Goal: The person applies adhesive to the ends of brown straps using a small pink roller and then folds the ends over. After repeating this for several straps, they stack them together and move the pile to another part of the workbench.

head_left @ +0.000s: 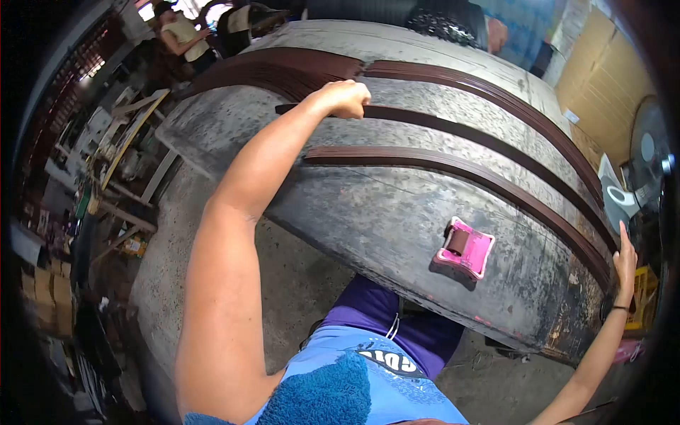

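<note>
My left hand (345, 99) is closed on a long dark brown strip (453, 127) near its left end, over the worktable (354, 205). At the strip's far right end is my right hand (625, 265), its fingers stretched and pointing up along the ends of the strips. Nearer to me lies a stack of brown strips (425, 159), and beyond the held strip lies another stack (482, 85). A wide pile of dark strips (283, 67) sits at the back left. A pink tray (476, 249) with a brown roll (457, 242) stands near the table's front edge.
A grey fan (646, 145) and a cardboard sheet (598, 78) stand at the right, with a yellow crate (641, 297) below. A person (185, 39) stands at the back left. Wooden frames and clutter fill the left side.
</note>
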{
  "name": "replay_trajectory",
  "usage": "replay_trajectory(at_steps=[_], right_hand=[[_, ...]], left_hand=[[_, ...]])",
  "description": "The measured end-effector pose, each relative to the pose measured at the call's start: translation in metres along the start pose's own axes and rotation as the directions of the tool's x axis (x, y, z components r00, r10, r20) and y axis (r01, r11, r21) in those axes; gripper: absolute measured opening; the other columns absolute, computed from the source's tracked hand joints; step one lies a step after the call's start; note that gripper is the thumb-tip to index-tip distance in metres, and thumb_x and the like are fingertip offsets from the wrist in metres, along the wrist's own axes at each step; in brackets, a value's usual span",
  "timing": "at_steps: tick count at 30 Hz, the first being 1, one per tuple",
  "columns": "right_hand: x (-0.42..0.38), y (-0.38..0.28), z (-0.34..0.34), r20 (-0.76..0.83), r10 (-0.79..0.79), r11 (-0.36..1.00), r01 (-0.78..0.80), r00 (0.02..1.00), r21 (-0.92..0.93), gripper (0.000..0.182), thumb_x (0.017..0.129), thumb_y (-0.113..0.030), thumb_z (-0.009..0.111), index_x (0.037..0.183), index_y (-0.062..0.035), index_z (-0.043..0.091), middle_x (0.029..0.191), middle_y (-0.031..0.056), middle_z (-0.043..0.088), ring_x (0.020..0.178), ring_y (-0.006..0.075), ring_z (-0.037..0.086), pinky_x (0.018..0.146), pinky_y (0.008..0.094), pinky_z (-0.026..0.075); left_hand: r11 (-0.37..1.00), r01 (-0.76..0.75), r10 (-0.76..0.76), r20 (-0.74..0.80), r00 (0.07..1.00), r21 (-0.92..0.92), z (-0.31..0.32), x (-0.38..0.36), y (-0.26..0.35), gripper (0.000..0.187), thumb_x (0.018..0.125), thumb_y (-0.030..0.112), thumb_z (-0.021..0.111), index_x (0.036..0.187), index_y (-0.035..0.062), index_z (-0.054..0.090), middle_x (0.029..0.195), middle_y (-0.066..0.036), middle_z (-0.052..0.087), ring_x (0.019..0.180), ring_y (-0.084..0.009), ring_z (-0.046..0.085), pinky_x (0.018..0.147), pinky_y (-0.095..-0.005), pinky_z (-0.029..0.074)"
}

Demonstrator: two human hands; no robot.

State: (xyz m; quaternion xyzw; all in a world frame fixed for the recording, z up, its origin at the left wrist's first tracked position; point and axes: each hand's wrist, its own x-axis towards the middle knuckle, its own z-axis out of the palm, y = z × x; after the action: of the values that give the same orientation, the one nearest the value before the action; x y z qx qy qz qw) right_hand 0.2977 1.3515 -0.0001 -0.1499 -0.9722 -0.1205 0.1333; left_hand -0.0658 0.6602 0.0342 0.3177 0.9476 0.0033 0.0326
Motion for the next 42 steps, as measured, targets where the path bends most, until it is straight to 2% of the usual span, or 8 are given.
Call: replay_trajectory(at_steps=[1,3,7,9,11,15,23,42], right_hand=[[-0.001,0.006,0.003,-0.108,-0.068,0.997,0.071,0.992,0.023,0.085,0.069,0.016,0.046,0.145,-0.0214,0.037,0.127,0.0208,0.055,0.114,0.0379,0.055,0.087,0.0473,0.045],[0.003,-0.026,-0.019,-0.099,-0.018,0.990,0.032,0.995,0.138,0.081,0.071,0.013,0.046,0.144,-0.0202,0.039,0.126,0.0217,0.055,0.113,0.0390,0.054,0.088,0.0470,0.045],[0.031,-0.036,-0.005,-0.135,0.029,0.994,-0.015,0.990,0.107,0.077,0.071,0.009,0.050,0.142,-0.0195,0.041,0.123,0.0217,0.056,0.109,0.0392,0.056,0.088,0.0481,0.046],[0.052,-0.037,0.010,-0.073,0.102,0.994,-0.099,0.992,0.047,0.076,0.071,0.009,0.050,0.142,-0.0186,0.041,0.123,0.0202,0.058,0.105,0.0382,0.058,0.086,0.0475,0.047],[0.073,-0.034,0.034,-0.133,0.069,0.997,-0.063,0.989,0.052,0.076,0.072,0.008,0.050,0.142,-0.0174,0.041,0.119,0.0188,0.061,0.102,0.0371,0.060,0.085,0.0471,0.047],[0.114,-0.036,0.079,-0.105,0.086,0.996,-0.083,0.991,0.037,0.076,0.072,0.007,0.053,0.143,-0.0174,0.040,0.098,0.0193,0.065,0.092,0.0374,0.062,0.080,0.0488,0.048],[0.176,-0.043,0.139,-0.067,0.089,0.996,-0.087,0.994,0.024,0.079,0.075,0.007,0.065,0.145,-0.0155,0.035,0.092,0.0151,0.065,0.085,0.0340,0.063,0.075,0.0465,0.050],[0.217,-0.043,0.191,0.017,0.170,0.984,-0.171,0.985,0.057,0.078,0.077,0.004,0.065,0.146,-0.0161,0.034,0.096,0.0142,0.065,0.087,0.0327,0.062,0.078,0.0457,0.049]], left_hand=[[0.999,-0.015,0.016,-0.023,1.000,0.042,0.016,0.017,-0.011,0.025,0.070,0.022,0.065,0.088,0.0046,0.064,0.085,-0.019,0.066,0.086,-0.0370,0.064,0.071,-0.0454,0.050],[1.000,-0.018,0.015,-0.159,0.987,-0.016,0.029,0.029,-0.009,0.022,0.071,0.021,0.064,0.086,0.0055,0.062,0.083,-0.019,0.065,0.086,-0.0366,0.064,0.071,-0.0470,0.049],[0.989,0.147,-0.147,-0.109,0.983,-0.010,0.040,0.068,0.000,0.024,0.075,0.019,0.062,0.097,0.0107,0.067,0.095,-0.015,0.069,0.096,-0.0343,0.065,0.081,-0.0459,0.051],[0.989,0.133,-0.142,-0.183,0.973,-0.059,0.057,0.095,-0.003,0.021,0.077,0.021,0.065,0.094,0.0087,0.065,0.094,-0.016,0.068,0.096,-0.0353,0.064,0.082,-0.0462,0.050],[0.989,0.132,-0.143,-0.176,0.974,-0.070,0.071,0.126,-0.005,0.020,0.078,0.021,0.065,0.093,0.0081,0.064,0.094,-0.017,0.068,0.096,-0.0358,0.064,0.081,-0.0466,0.050],[0.979,0.185,-0.197,-0.167,0.966,-0.084,0.093,0.185,-0.004,0.020,0.079,0.021,0.066,0.092,0.0070,0.063,0.094,-0.018,0.068,0.096,-0.0371,0.063,0.079,-0.0478,0.049],[0.958,0.281,-0.287,-0.130,0.949,-0.060,0.110,0.270,-0.003,0.019,0.083,0.020,0.066,0.097,0.0086,0.063,0.098,-0.016,0.068,0.100,-0.0357,0.062,0.082,-0.0487,0.046],[0.930,0.364,-0.366,-0.053,0.929,-0.049,0.120,0.327,0.000,0.025,0.084,0.021,0.064,0.105,0.0085,0.062,0.103,-0.019,0.067,0.103,-0.0377,0.061,0.086,-0.0489,0.046]])
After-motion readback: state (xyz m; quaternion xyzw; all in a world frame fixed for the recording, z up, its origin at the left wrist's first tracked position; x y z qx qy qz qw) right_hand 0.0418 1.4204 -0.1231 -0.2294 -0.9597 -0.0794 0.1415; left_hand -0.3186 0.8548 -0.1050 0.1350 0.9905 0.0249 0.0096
